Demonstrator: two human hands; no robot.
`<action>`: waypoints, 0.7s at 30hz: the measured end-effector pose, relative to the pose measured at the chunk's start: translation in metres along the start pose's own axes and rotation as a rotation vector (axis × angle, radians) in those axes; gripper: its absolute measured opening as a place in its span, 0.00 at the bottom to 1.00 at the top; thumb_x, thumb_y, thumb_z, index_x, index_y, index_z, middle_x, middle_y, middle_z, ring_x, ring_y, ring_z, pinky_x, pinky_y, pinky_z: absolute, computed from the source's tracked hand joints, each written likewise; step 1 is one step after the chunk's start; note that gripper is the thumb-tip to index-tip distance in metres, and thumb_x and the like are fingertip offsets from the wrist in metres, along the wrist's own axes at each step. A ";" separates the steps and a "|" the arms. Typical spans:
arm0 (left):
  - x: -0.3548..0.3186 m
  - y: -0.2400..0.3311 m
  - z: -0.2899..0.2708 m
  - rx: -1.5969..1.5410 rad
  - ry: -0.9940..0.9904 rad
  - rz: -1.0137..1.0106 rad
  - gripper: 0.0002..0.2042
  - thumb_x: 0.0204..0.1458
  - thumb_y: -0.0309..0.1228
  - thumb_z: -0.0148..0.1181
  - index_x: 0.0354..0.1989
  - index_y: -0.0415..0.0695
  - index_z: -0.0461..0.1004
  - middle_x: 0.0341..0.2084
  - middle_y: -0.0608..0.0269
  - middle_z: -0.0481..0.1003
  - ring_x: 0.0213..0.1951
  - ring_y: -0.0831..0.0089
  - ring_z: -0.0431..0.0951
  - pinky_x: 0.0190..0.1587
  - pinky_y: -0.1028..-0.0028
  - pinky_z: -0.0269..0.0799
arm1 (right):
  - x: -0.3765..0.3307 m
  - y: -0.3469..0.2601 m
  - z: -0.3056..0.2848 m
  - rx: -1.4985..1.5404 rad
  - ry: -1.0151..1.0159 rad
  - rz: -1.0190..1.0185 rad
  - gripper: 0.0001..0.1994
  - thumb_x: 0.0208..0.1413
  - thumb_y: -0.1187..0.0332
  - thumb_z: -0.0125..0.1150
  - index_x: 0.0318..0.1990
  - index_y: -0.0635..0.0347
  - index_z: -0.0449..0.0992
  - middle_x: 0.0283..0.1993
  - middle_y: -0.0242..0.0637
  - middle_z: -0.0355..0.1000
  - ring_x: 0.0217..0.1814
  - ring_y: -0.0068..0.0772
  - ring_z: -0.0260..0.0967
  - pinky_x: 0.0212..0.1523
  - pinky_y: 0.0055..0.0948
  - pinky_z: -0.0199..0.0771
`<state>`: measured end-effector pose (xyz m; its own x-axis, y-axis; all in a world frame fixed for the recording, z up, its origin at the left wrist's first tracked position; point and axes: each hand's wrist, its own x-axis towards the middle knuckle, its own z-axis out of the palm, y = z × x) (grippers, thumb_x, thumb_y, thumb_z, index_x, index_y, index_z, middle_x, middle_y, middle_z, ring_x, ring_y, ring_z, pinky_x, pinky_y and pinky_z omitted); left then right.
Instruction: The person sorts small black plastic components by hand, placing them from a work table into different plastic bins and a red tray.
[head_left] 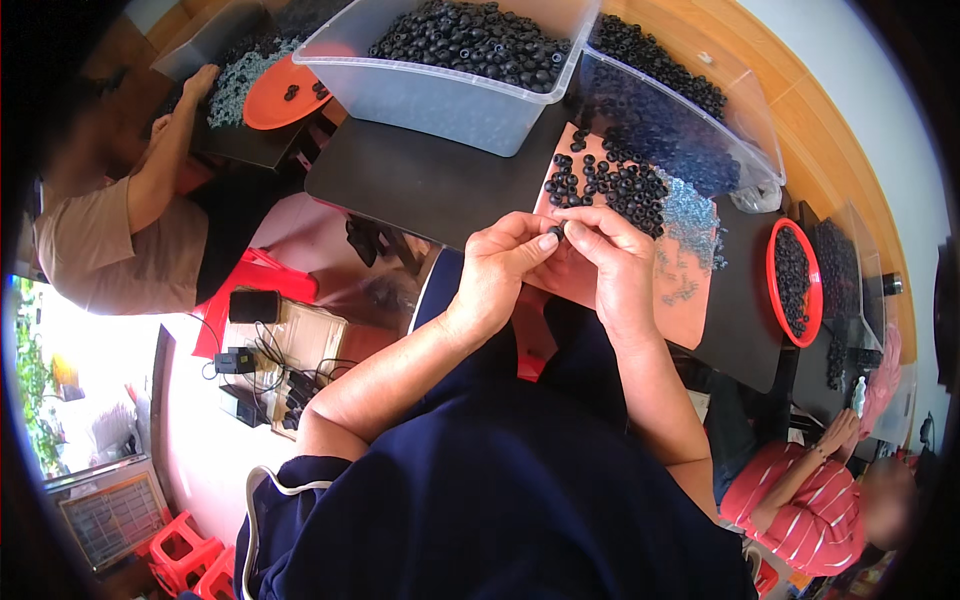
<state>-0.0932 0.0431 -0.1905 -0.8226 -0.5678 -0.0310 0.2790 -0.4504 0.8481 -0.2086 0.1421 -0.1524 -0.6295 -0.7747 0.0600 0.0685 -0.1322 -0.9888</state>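
My left hand [497,270] and my right hand [612,262] meet over the table's near edge, fingertips pinched together on one small black ring-shaped part [556,232]. Just beyond them a pile of the same black parts [612,185] lies on an orange mat [680,300], with a heap of small clear or silvery pieces [690,215] to its right. Both forearms come up from my dark blue top.
Two clear plastic bins [440,100] [745,130] full of black parts stand at the back of the black table [420,180]. A red dish [795,282] of parts sits right. One person works at the left near an orange dish [280,95], another in red stripes at the lower right.
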 end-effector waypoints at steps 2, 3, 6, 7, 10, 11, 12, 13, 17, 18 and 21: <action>-0.001 0.003 0.000 0.019 -0.003 -0.008 0.09 0.64 0.25 0.54 0.48 0.33 0.74 0.35 0.59 0.79 0.37 0.75 0.80 0.41 0.74 0.79 | 0.000 0.001 0.000 -0.003 -0.001 0.020 0.06 0.59 0.78 0.60 0.42 0.66 0.81 0.39 0.31 0.77 0.42 0.20 0.73 0.47 0.21 0.71; -0.001 0.005 0.000 0.039 -0.012 -0.016 0.09 0.64 0.25 0.55 0.48 0.34 0.74 0.35 0.59 0.79 0.37 0.75 0.80 0.41 0.74 0.79 | 0.001 0.004 -0.002 -0.044 -0.008 -0.033 0.06 0.59 0.78 0.60 0.42 0.67 0.81 0.40 0.30 0.76 0.42 0.20 0.72 0.47 0.21 0.71; -0.001 0.005 0.002 0.003 -0.002 -0.014 0.08 0.64 0.24 0.55 0.48 0.34 0.74 0.36 0.60 0.79 0.37 0.76 0.80 0.41 0.74 0.79 | 0.002 0.007 -0.005 -0.152 -0.022 -0.135 0.06 0.58 0.79 0.60 0.42 0.67 0.81 0.39 0.30 0.75 0.42 0.21 0.72 0.46 0.21 0.71; -0.001 0.006 0.001 0.003 0.001 -0.014 0.08 0.64 0.24 0.55 0.48 0.34 0.74 0.36 0.60 0.79 0.37 0.76 0.80 0.41 0.74 0.79 | 0.003 0.008 -0.006 -0.217 -0.030 -0.187 0.06 0.58 0.79 0.60 0.41 0.66 0.81 0.39 0.31 0.75 0.41 0.22 0.72 0.44 0.22 0.71; -0.001 0.006 0.002 0.051 -0.004 -0.034 0.08 0.63 0.24 0.55 0.47 0.35 0.74 0.36 0.61 0.79 0.38 0.76 0.80 0.41 0.75 0.79 | 0.004 0.006 -0.008 -0.507 -0.040 -0.457 0.06 0.56 0.79 0.62 0.40 0.65 0.80 0.37 0.35 0.74 0.38 0.27 0.74 0.40 0.24 0.72; -0.001 0.005 0.004 0.041 0.021 -0.011 0.07 0.63 0.24 0.56 0.45 0.34 0.75 0.34 0.61 0.79 0.35 0.77 0.80 0.38 0.76 0.78 | 0.005 0.004 -0.008 -0.506 -0.040 -0.456 0.06 0.56 0.79 0.62 0.40 0.65 0.80 0.37 0.35 0.74 0.38 0.27 0.74 0.40 0.24 0.72; 0.000 0.004 0.005 0.032 0.045 0.013 0.06 0.62 0.24 0.57 0.44 0.34 0.75 0.31 0.61 0.79 0.32 0.77 0.80 0.36 0.78 0.78 | 0.006 0.002 -0.008 -0.612 -0.054 -0.552 0.06 0.55 0.79 0.63 0.40 0.65 0.80 0.36 0.37 0.73 0.36 0.30 0.74 0.37 0.25 0.72; -0.001 0.005 0.005 0.032 0.045 0.012 0.06 0.62 0.24 0.57 0.44 0.34 0.75 0.31 0.61 0.79 0.32 0.77 0.80 0.36 0.78 0.78 | 0.007 -0.001 -0.008 -0.717 -0.068 -0.648 0.07 0.54 0.80 0.63 0.40 0.64 0.79 0.35 0.38 0.72 0.35 0.33 0.74 0.34 0.27 0.72; -0.002 0.007 0.005 0.057 0.027 0.005 0.06 0.62 0.24 0.57 0.43 0.34 0.75 0.31 0.61 0.79 0.32 0.77 0.80 0.35 0.78 0.77 | 0.011 -0.006 -0.012 -0.696 -0.113 -0.641 0.06 0.53 0.80 0.63 0.39 0.64 0.78 0.34 0.38 0.72 0.33 0.35 0.74 0.32 0.29 0.72; -0.003 0.007 0.005 0.045 0.024 0.002 0.06 0.62 0.24 0.57 0.43 0.34 0.75 0.30 0.62 0.79 0.32 0.77 0.80 0.35 0.79 0.77 | 0.011 -0.007 -0.015 -0.664 -0.145 -0.559 0.05 0.53 0.80 0.63 0.38 0.64 0.77 0.34 0.39 0.72 0.33 0.36 0.74 0.32 0.30 0.72; -0.004 0.008 0.002 0.101 -0.003 -0.030 0.07 0.63 0.23 0.56 0.46 0.35 0.75 0.33 0.60 0.79 0.34 0.75 0.80 0.36 0.75 0.79 | 0.007 -0.009 -0.011 -0.688 -0.149 -0.526 0.04 0.54 0.80 0.62 0.36 0.64 0.75 0.32 0.40 0.71 0.31 0.39 0.73 0.31 0.33 0.71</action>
<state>-0.0887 0.0432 -0.1826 -0.8312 -0.5531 -0.0558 0.2028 -0.3952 0.8959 -0.2224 0.1445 -0.1446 -0.3370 -0.7973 0.5007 -0.7139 -0.1303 -0.6880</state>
